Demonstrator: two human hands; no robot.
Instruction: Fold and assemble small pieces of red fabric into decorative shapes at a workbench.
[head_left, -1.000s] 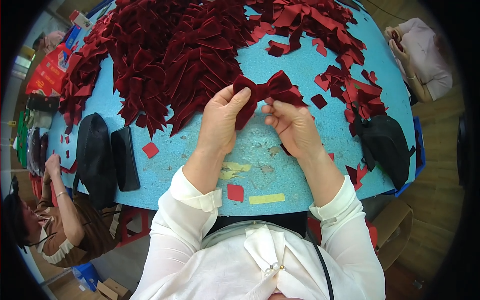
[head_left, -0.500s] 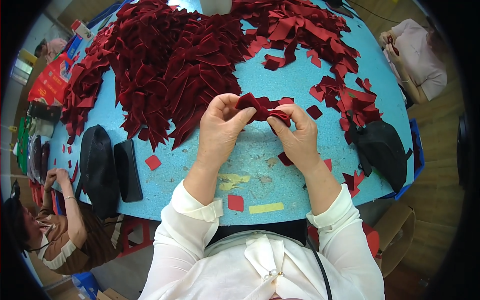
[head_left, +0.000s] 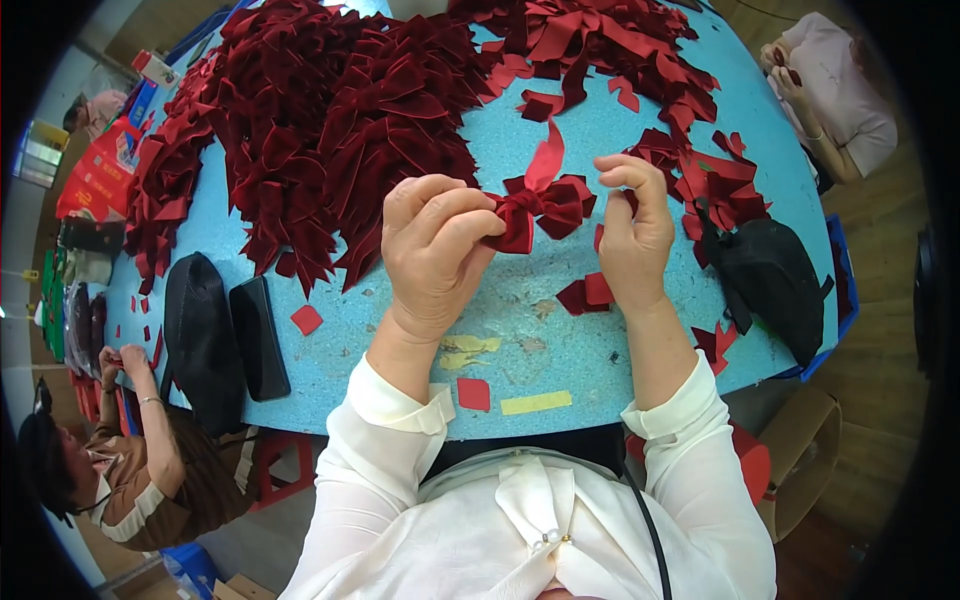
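A dark red velvet bow [head_left: 540, 208] is pinched at its left loop by the thumb and fingers of my left hand [head_left: 432, 238]. From its knot a lighter red ribbon tail [head_left: 545, 158] sticks up and away from me. My right hand [head_left: 638, 225] is just right of the bow, apart from it, with fingers bent and spread and nothing visible in them. Below the bow, small red fabric pieces [head_left: 586, 294] lie on the blue table [head_left: 520, 345]. Part of another red piece shows beside my right palm, mostly hidden.
Big heaps of dark red bows [head_left: 390, 130] cover the far left, with loose red strips [head_left: 590, 35] at the far right. A black phone [head_left: 260, 338] and black pouch [head_left: 203, 335] lie left; a black bag [head_left: 775, 280] lies right. Co-workers sit at both sides.
My right hand has let go of the bow and moved up and right. The bow stays in my left hand, now turned, with its ribbon tail standing up.
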